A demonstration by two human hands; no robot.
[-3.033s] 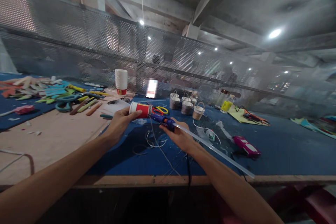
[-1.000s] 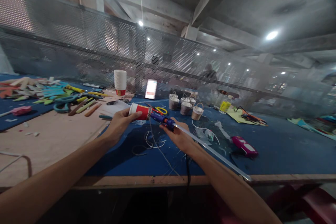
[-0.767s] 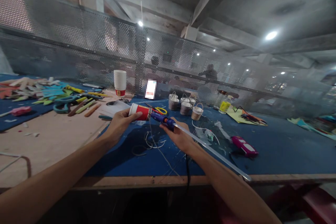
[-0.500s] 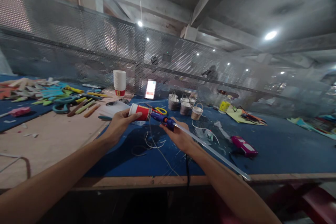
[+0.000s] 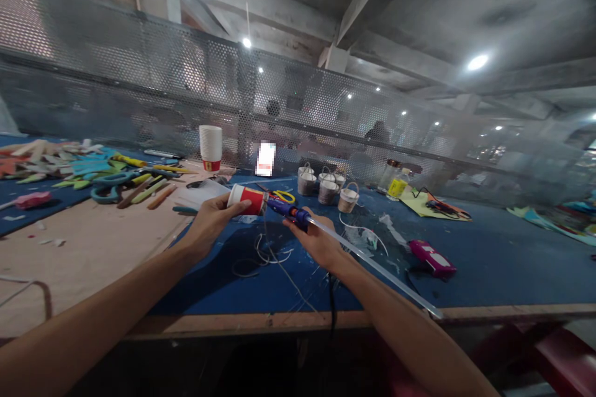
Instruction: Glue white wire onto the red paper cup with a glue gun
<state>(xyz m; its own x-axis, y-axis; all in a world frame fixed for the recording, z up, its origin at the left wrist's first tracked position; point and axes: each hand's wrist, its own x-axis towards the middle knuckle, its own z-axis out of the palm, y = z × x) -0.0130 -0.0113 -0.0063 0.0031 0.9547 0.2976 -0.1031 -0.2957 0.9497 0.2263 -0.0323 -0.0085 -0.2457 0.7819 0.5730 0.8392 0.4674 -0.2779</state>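
Observation:
My left hand (image 5: 212, 220) is wrapped round a red and white paper cup (image 5: 251, 200), tipped on its side with its base to the right. A thin cord (image 5: 285, 270) hangs from the cup's base down over the blue mat. In my right hand (image 5: 316, 237) is a blue glue gun (image 5: 288, 211), its tip at the cup's base. A long clear glue stick (image 5: 377, 268) sticks out of its back toward the table's front edge. Whether the tip touches the cup cannot be made out.
Small cord-wrapped buckets (image 5: 328, 188) stand behind my right hand, with yellow scissors (image 5: 284, 196) nearer. Stacked paper cups (image 5: 211, 146), markers and foam cutouts lie left. A magenta device (image 5: 432, 258), bottles (image 5: 398, 186) and coloured sheets are on the right.

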